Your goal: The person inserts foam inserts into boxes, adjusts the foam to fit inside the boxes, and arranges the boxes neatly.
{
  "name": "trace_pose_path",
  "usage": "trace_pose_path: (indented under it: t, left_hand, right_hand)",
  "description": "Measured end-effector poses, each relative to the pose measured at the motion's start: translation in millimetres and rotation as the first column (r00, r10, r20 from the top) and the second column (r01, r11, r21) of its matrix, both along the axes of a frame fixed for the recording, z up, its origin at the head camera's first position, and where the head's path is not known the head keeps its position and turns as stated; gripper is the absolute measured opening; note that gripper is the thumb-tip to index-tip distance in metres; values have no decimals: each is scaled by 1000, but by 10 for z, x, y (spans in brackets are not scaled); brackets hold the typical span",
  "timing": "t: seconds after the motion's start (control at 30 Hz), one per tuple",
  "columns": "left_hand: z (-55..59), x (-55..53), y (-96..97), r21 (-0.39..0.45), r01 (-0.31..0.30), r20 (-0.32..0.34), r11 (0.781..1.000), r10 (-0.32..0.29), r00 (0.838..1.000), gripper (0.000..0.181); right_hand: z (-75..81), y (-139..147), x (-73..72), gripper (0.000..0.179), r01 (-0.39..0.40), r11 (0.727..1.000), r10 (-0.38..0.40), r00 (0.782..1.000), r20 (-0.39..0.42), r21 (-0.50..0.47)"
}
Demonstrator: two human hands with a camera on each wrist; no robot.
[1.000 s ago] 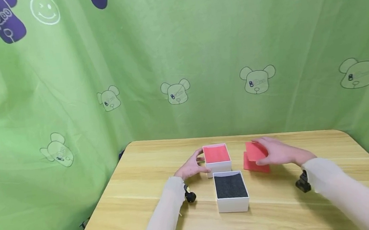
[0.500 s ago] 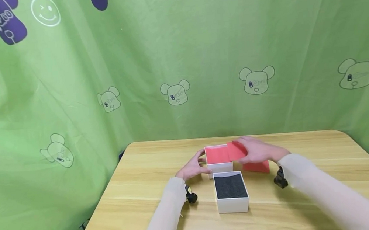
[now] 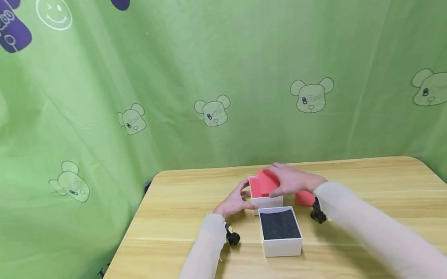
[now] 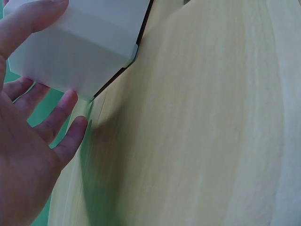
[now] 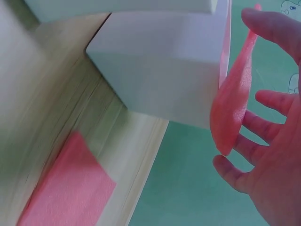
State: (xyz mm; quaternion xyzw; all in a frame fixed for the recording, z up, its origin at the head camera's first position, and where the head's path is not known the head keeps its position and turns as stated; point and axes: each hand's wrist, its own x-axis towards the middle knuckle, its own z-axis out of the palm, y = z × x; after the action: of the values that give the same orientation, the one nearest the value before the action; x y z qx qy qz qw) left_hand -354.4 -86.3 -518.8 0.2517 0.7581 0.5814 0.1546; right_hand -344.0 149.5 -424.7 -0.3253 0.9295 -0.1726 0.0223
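My left hand (image 3: 233,202) holds the left side of the rear white box (image 3: 268,203), thumb on the near face and fingers at the far side. In the left wrist view the fingers are spread along the box wall (image 4: 89,42). Red material lines the top of this box. Between thumb and fingers my right hand (image 3: 295,180) pinches a soft, square red sheet (image 3: 268,183), tilted over the box's right part. In the right wrist view the red sheet (image 5: 233,103) bows beside the box opening. Another red sheet (image 3: 304,198) lies on the table, partly hidden by the right wrist.
A second white box (image 3: 282,248) stands just in front of the rear one, with a dark grey sheet (image 3: 280,224) inside. Both stand on a wooden table (image 3: 166,221). A green printed curtain (image 3: 256,64) hangs behind the table and along its left side.
My right hand has carried the red sheet left, from above the other red sheet to over the rear box. The left hand keeps its hold; the rear box has shifted slightly right.
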Motion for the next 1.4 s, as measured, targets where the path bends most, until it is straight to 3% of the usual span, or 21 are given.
trace_pose_path:
  t: [0.57,0.9,1.4]
  left_hand:
    - [-15,-24,-5,-3,7,6,1000,-7,1000,94]
    - [-2,-17,-9,-5,1,13,1000,-1,1000,94]
    - [-17,-23,3,-13,-11,14,1000,12,1000,95]
  right_hand:
    - [-109,-113,-105,81,-17,1000,17,1000,22,-6]
    - [-145,-132,-162,77,-39,997,41,999,26,-63]
    - [-194,-99,-171,66,-175,984,175,984,8,-28]
